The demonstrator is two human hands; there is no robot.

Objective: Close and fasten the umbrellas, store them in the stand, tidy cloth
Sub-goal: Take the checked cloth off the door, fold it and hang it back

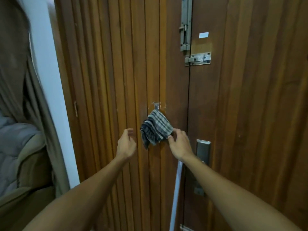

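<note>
A checked grey, white and dark blue cloth hangs bunched from a small clear hook stuck on the wooden door frame. My right hand touches the cloth's lower right edge with its fingertips; a firm grip cannot be made out. My left hand hovers just left of the cloth, fingers apart and curled, holding nothing. No umbrella and no stand are in view.
A wooden door fills the right, with a metal handle plate, a hasp and a sliding bolt. Ribbed wood panelling lies left of the hook. A brown curtain and bedding are at far left.
</note>
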